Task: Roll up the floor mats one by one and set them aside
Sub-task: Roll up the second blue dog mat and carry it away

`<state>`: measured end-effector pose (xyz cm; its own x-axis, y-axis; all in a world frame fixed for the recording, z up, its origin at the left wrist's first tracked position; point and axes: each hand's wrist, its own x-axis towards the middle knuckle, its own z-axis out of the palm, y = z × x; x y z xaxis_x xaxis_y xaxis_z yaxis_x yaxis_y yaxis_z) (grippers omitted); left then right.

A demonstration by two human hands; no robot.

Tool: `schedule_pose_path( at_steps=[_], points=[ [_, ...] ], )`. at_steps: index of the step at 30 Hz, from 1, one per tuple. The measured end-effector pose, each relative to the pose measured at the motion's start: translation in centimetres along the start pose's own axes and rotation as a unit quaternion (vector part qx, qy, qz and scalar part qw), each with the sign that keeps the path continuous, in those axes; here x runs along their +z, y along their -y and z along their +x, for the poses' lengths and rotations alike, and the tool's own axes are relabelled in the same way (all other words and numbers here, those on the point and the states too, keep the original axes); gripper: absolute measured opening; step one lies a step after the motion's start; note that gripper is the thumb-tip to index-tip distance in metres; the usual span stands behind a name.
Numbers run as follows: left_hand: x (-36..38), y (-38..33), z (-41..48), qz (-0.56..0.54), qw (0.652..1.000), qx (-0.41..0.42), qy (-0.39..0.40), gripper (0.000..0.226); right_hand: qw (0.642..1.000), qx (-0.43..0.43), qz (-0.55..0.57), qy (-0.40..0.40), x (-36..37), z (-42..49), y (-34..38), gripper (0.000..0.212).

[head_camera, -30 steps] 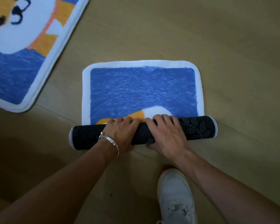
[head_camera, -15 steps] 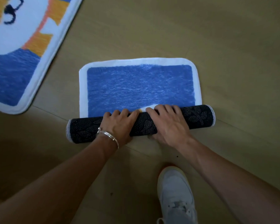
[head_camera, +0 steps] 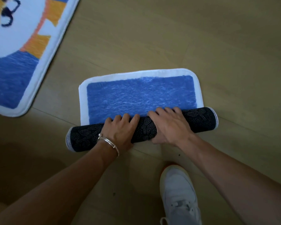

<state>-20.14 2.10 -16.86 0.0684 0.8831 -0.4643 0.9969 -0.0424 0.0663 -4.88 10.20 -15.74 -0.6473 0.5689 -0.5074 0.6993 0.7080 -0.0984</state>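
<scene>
- A small blue mat (head_camera: pixel 139 96) with a white border lies on the wooden floor (head_camera: pixel 169 38), partly rolled up from its near edge.
- The rolled part (head_camera: pixel 146 130) shows its dark, dotted underside and lies slightly slanted across the mat's near end.
- The left hand (head_camera: pixel 120 132) presses on the roll left of its middle, fingers curled over the top; a silver bracelet (head_camera: pixel 109 142) sits on the wrist.
- The right hand (head_camera: pixel 169 125) grips the roll just beside the left hand, fingers spread over the top and thumb underneath.
- A second, larger mat (head_camera: pixel 15 59) lies flat at the upper left, well apart.
- A white shoe (head_camera: pixel 178 194) stands near the roll.
</scene>
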Motion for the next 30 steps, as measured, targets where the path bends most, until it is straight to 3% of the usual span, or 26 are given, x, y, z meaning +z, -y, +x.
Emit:
schedule_pose_path(
  at_steps=[3,5,7,9,11,13,18,20,26,30],
  points=[
    [-1.5,1.1,1.6,-0.099,0.991,0.002,0.088,0.071,0.99,0.027,-0.042,-0.129,2.2,-1.1,0.1,0.076],
    [-1.9,1.5,2.1,-0.135,0.983,0.004,0.126,0.067,0.985,0.025,-0.052,-0.164,2.6,-1.0,0.1,0.073],
    [-1.7,1.4,1.6,-0.109,0.989,0.008,0.101,0.077,0.99,0.014,-0.059,-0.125,1.5,-0.4,0.3,0.064],
    [-0.5,1.1,0.6,-0.037,0.998,0.034,-0.029,0.094,0.999,-0.005,-0.023,-0.033,-0.3,0.7,0.1,0.062],
    [0.4,0.8,0.1,0.003,0.994,0.026,-0.11,0.097,0.999,-0.007,0.026,0.047,-2.1,1.9,-0.3,0.065],
    [-0.3,0.9,0.6,-0.005,0.998,-0.001,-0.056,0.088,0.998,-0.008,0.032,0.058,-2.5,2.4,-0.4,0.068],
    [-2.5,2.3,2.7,-0.113,0.992,-0.001,0.053,0.073,0.993,-0.009,-0.056,-0.101,0.0,1.0,-0.6,0.074],
    [-2.9,2.6,2.9,-0.121,0.989,0.007,0.082,0.071,0.993,-0.01,-0.062,-0.098,-0.1,1.2,-0.3,0.067],
    [-1.7,2.0,1.5,-0.005,1.0,0.007,-0.005,0.094,0.997,-0.021,0.053,0.053,-3.1,2.9,-0.5,0.058],
    [-2.8,2.5,3.0,-0.065,0.997,-0.003,0.039,0.064,0.999,-0.027,-0.007,-0.043,-1.7,1.7,-0.5,0.073]
  ],
)
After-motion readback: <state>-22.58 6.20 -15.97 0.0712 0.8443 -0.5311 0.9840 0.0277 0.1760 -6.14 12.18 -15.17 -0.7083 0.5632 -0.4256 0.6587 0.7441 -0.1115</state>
